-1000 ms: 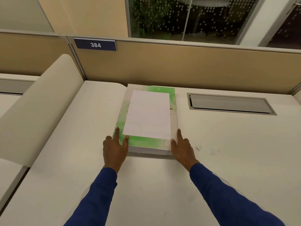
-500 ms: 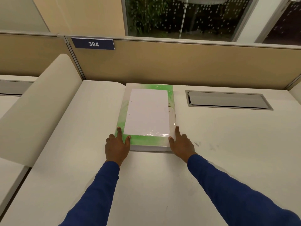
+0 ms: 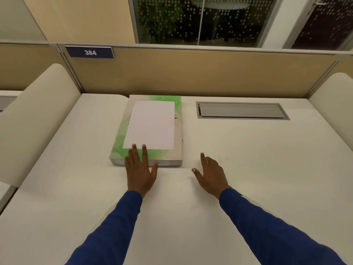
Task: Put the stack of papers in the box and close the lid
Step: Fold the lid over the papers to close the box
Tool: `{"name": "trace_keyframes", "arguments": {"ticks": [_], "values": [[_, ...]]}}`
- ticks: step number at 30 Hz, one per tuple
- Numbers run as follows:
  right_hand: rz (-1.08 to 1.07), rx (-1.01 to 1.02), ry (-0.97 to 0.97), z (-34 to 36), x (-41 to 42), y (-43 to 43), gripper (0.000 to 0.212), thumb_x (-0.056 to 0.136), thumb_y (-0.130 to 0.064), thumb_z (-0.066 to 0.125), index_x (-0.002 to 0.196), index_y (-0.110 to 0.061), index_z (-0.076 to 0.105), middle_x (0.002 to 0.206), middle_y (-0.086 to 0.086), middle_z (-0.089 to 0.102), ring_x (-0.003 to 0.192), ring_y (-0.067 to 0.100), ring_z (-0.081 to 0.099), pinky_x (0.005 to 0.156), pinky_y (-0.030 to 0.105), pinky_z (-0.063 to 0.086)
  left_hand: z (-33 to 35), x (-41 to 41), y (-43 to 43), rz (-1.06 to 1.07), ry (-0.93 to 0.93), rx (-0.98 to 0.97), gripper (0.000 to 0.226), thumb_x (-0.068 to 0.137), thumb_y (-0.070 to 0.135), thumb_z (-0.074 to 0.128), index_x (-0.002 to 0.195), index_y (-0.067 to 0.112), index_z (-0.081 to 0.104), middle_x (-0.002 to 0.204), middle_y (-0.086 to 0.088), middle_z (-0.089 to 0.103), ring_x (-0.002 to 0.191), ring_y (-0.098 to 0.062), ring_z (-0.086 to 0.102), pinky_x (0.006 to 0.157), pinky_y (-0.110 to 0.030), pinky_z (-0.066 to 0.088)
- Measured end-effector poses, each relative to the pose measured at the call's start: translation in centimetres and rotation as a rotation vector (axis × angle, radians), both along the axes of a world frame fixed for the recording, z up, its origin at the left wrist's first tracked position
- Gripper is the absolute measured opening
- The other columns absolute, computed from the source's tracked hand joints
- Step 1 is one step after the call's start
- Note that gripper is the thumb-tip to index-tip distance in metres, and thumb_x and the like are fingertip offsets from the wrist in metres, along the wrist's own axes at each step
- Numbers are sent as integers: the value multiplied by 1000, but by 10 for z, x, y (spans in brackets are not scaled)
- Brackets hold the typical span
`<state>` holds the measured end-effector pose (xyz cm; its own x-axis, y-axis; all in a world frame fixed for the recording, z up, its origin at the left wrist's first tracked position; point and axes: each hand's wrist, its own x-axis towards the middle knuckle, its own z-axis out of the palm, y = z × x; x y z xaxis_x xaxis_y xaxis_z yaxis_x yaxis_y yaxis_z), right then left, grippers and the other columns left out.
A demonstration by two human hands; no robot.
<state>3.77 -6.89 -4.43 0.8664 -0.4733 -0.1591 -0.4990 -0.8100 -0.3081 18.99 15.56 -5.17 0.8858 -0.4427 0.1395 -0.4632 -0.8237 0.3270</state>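
A flat green-and-white box lies with its lid shut on the white desk, near the back partition. White paper lies on top of the lid. My left hand rests flat over the box's near edge, fingers spread, two fingertips touching the paper's near edge. Right of the box, my right hand hovers over the desk, fingers apart, holding nothing and clear of the box.
A grey cable hatch is set into the desk to the right of the box. A tan partition with a "384" sign runs along the back. Curved cream dividers flank the desk on both sides.
My right hand has let go of the box's near right corner and drawn back to the right. My left hand has slid rightwards onto the lid, its fingertips now at the paper.
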Motion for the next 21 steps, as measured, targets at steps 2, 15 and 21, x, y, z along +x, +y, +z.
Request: {"name": "trace_keyframes", "arguments": {"ticks": [2,15,21], "values": [[6,-24,22,-6,-33,-16,79,103,-58,32,163,-15,7,168,12,21,155,31,19,125,44,21,-6,-38,-23,-115,15,9,82,98,60,28,164,14,18,172,-20,8,158,-41,13,128,-54,12],[53,-29,72,-33,-177,-76,85,101,-65,24,162,-15,-6,170,8,-16,158,28,-13,128,44,-5,-45,-214,-125,-310,206,256,85,102,66,20,162,18,-16,167,-6,-31,157,-27,-25,129,-45,-13],[49,-15,73,-29,-179,-73,85,101,-64,24,162,-15,-8,170,8,-18,157,28,-16,128,45,-7,-38,-218,-127,-303,232,287,85,102,66,19,161,17,-19,166,-7,-33,156,-29,-27,128,-45,-13]]}}
